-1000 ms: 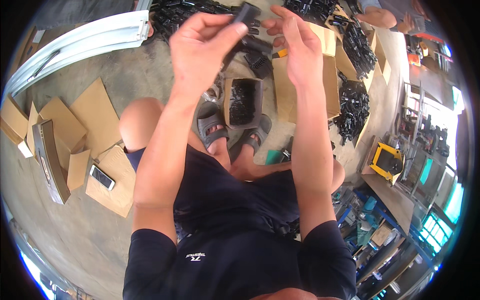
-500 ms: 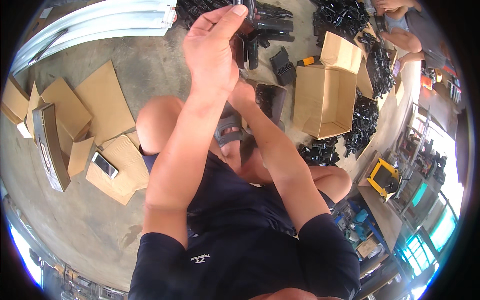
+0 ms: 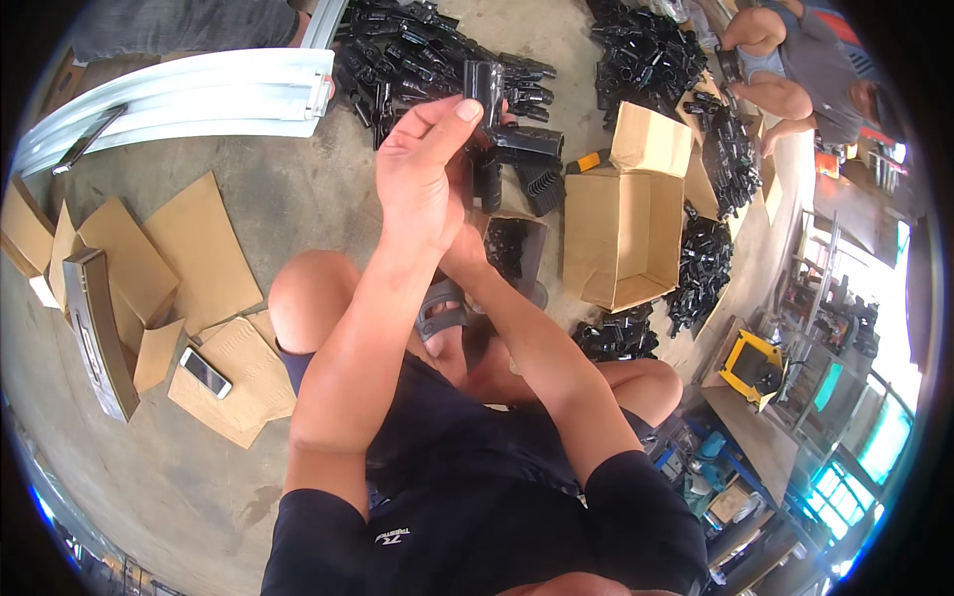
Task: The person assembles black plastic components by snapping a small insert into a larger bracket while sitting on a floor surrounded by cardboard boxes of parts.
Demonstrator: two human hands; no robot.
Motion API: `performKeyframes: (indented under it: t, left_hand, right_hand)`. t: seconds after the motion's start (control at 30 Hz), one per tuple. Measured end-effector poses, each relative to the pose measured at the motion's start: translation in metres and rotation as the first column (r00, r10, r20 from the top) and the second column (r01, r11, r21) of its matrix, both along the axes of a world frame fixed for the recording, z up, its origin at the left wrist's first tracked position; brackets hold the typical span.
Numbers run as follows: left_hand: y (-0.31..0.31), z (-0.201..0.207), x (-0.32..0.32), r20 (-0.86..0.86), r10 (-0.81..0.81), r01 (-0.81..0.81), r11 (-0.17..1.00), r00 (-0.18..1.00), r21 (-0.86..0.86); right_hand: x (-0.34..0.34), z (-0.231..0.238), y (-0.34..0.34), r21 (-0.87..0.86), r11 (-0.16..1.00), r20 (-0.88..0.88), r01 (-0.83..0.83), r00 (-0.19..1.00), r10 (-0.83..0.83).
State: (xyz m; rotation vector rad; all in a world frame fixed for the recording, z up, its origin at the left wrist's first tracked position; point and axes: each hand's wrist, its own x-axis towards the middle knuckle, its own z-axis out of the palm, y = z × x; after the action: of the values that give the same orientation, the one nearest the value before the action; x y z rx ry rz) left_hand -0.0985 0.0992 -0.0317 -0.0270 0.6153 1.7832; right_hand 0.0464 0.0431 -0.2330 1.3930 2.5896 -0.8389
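Observation:
My left hand (image 3: 415, 179) is closed, thumb and fingers pinching a short, glossy black plastic part (image 3: 484, 87) held upright. My right hand (image 3: 463, 250) sits just below it, close to the left wrist; its fingers are hidden behind the left hand. Beyond my hands, a heap of similar black plastic parts (image 3: 407, 55) lies on the floor. Several more black pieces show right beside the left hand, among them a ribbed black block (image 3: 542, 187). A small open box (image 3: 534, 238) with dark contents stands just right of my right hand.
An open cardboard box (image 3: 588, 248) stands to the right, beside an orange-and-black object (image 3: 586, 162) and more black heaps (image 3: 646, 65). Flattened cardboard (image 3: 204, 248), a phone (image 3: 206, 373) and long white panels (image 3: 219, 94) lie left. Another person (image 3: 825, 70) crouches at upper right.
My view has shifted, so the floor things sit lower in the picture. The black part in my left hand now shows whole, and more of the far heap is visible.

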Motion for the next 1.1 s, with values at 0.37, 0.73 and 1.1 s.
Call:
performKeyframes:
  t: [0.37, 0.73, 1.1]
  left_hand:
    - [-0.009, 0.014, 0.001, -0.037, 0.041, -0.042, 0.999, 0.998, -0.031]
    - [-0.005, 0.003, 0.005, -0.021, 0.035, -0.036, 0.999, 0.999, -0.035]
    - [-0.003, 0.001, 0.003, 0.012, -0.080, 0.079, 0.996, 0.997, 0.043]
  right_hand:
    - [0.000, -0.037, -0.007, 0.079, 0.993, 0.219, -0.093, 0.973, 0.074]
    - [0.005, -0.023, -0.014, 0.291, 0.956, 0.177, -0.021, 0.984, -0.032]
    - [0.007, -0.044, -0.009, 0.323, 0.936, 0.244, -0.137, 0.968, 0.058]
